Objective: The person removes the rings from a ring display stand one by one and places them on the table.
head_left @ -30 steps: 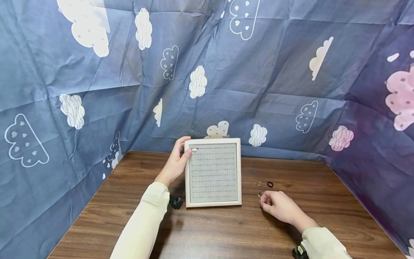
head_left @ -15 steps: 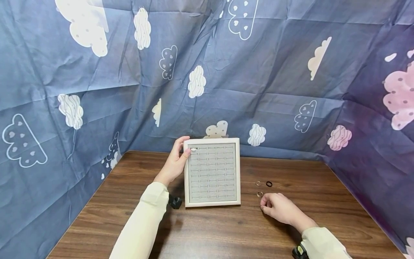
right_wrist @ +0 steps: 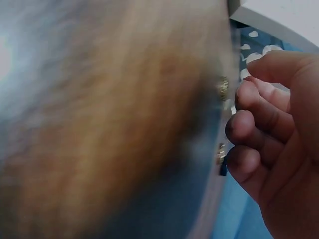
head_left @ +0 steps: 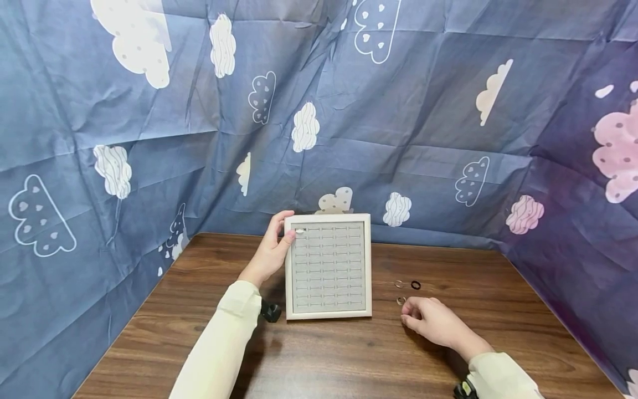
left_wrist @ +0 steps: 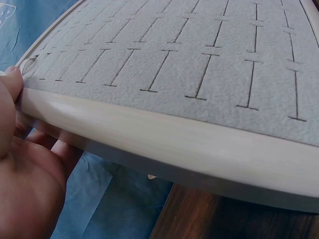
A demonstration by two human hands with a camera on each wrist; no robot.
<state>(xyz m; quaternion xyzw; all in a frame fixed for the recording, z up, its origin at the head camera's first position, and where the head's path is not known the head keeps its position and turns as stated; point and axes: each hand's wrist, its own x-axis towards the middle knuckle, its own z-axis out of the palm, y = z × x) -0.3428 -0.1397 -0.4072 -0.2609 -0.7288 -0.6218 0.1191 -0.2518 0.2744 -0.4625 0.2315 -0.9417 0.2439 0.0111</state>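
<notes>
A white-framed ring display board (head_left: 329, 318) with grey slotted padding stands upright on the table. My left hand (head_left: 271, 255) grips its upper left edge, thumb on the front and fingers behind, as the left wrist view (left_wrist: 30, 179) also shows. One silvery ring (head_left: 300, 231) sits in the top left slot, beside the thumb. My right hand (head_left: 433, 321) rests low over the table with loosely bent fingers. Just beyond its fingertips lies a gold-toned ring (head_left: 401, 301). In the right wrist view, nothing shows between thumb and index finger (right_wrist: 246, 94).
Farther back lie a thin silvery ring (head_left: 399, 284) and a black ring (head_left: 416, 285). The brown wooden table (head_left: 319, 360) ends at a blue cloud-patterned cloth (head_left: 428, 183) behind and on both sides.
My right fingertips have drawn slightly back from the nearest ring, which now shows more fully. The left hand and the board hold their place.
</notes>
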